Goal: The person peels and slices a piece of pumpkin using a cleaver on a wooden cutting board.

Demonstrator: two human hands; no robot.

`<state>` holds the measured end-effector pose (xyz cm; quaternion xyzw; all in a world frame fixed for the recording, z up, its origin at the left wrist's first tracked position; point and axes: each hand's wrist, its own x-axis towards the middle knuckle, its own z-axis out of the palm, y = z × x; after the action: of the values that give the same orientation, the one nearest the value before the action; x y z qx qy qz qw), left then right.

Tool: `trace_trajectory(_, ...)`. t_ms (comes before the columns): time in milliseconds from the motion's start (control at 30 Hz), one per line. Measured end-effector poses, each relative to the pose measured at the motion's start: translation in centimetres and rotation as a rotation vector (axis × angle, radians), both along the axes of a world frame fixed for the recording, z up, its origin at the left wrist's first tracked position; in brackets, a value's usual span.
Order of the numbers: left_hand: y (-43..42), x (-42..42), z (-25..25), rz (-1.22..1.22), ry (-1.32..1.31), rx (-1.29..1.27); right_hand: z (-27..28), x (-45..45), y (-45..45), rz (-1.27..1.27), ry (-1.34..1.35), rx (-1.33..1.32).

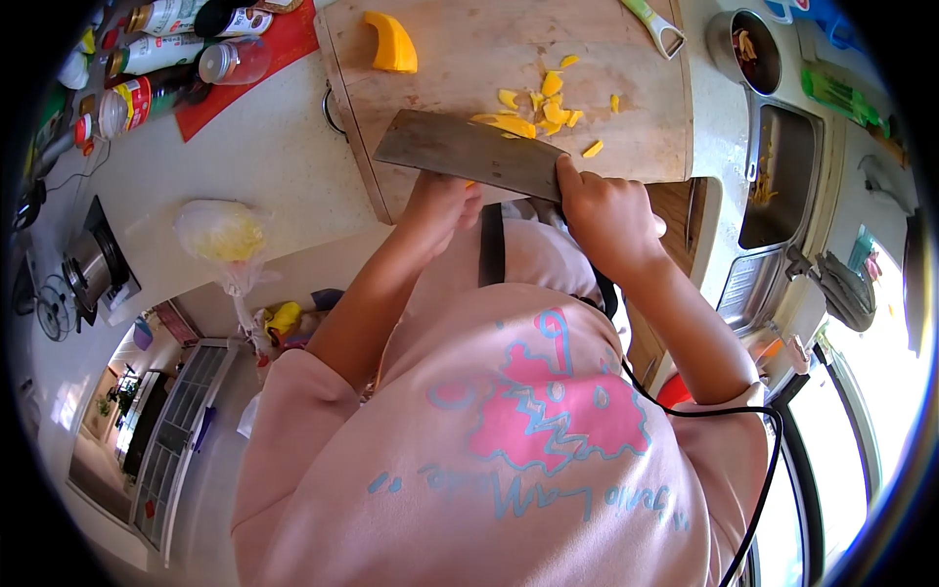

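A wide cleaver (460, 147) lies across my view above the near edge of the wooden cutting board (469, 59). My right hand (611, 220) is closed around its handle, with a finger against the blade's end. Under the blade's left half, my left hand (440, 213) is closed, its fingertips partly hidden. A bit of orange pumpkin (470, 184) shows at those fingers. Just past the blade lie several cut pumpkin pieces (556, 112), one partly covered by it. A larger pumpkin wedge (391, 44) rests farther back on the board.
A green-handled peeler (653, 27) lies at the board's far right. Beyond it stand a metal pot (743, 49) with scraps and a sink (780, 176). Bottles and a jar (235, 61) crowd the left counter. A plastic bag (225, 235) sits at the counter's left edge.
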<state>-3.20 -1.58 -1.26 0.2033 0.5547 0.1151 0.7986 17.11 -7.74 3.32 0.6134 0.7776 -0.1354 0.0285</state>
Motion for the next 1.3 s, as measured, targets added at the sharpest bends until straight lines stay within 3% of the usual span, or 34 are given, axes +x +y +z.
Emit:
trace_trajectory(400,-0.3,0.2,0.2,-0.017,0.006,0.107,0.1,-1.6,2.2,0.033,0.012,-0.106)
trace_trajectory(667,-0.5,0.8,0.2,0.029,0.037,0.023,-2.3,-1.6,4.1,0.035,0.015,-0.136)
trace_trajectory(800,-0.5,0.1,-0.3,0.067,-0.001,-0.012,1.5,-1.0,1.9,-0.019,0.041,-0.178)
trace_trajectory(900,-0.9,-0.7,-1.0,-0.016,-0.118,0.102,1.9,-0.3,-0.7,0.008,0.065,-0.033)
trace_trajectory(1100,-1.4,-1.2,-1.4,-0.048,-0.101,0.13,1.1,0.0,-2.9,-0.034,0.076,0.061)
trace_trajectory(1200,-1.2,-1.8,-3.2,-0.222,-0.054,0.232,0.9,0.4,-3.5,-0.054,0.079,0.076)
trace_trajectory(1267,-1.4,-1.7,-3.4,-0.504,0.094,0.654,0.9,0.7,-3.8,-0.054,0.064,0.076)
trace_trajectory(1300,-1.4,-1.5,-3.2,-0.549,0.128,0.729,1.0,0.6,-3.9,-0.057,0.062,0.072)
